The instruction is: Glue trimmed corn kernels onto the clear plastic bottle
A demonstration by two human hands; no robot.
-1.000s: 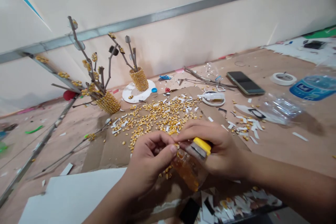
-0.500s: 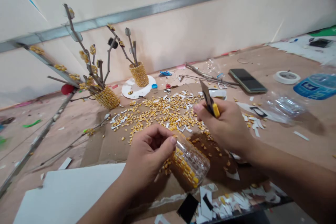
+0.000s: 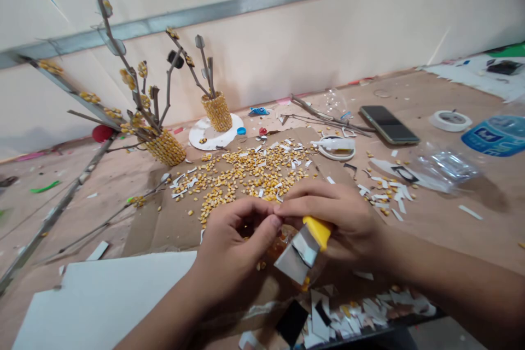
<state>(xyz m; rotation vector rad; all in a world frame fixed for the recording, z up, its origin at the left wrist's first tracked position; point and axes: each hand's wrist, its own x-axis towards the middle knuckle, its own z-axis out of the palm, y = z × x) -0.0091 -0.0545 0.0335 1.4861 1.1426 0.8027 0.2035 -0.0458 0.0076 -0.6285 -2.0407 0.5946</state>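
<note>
My left hand (image 3: 235,243) is closed around a clear plastic bottle (image 3: 279,247) partly covered with corn kernels, most of it hidden behind my hands. In my right hand (image 3: 342,219) is a yellow utility knife (image 3: 318,232), its wide blade pointing down and left in front of the bottle. The thumb and finger of my left hand meet the fingertips of my right at the bottle's upper end. Whatever lies between those fingertips is too small to make out. Loose corn kernels (image 3: 262,172) are spread on the cardboard (image 3: 159,229) just beyond.
Two kernel-covered pots, one at left (image 3: 166,147) and one behind (image 3: 216,112), hold branches. A glue bottle (image 3: 338,145), phone (image 3: 389,124), tape roll (image 3: 450,120) and labelled plastic bottle (image 3: 498,135) lie to the right. Paper scraps (image 3: 365,320) line the near edge; white board (image 3: 106,295) lies left.
My right hand has come down and left to meet my left hand at the bottle. The knife has swung from blade-up to blade-down. My left hand keeps its hold.
</note>
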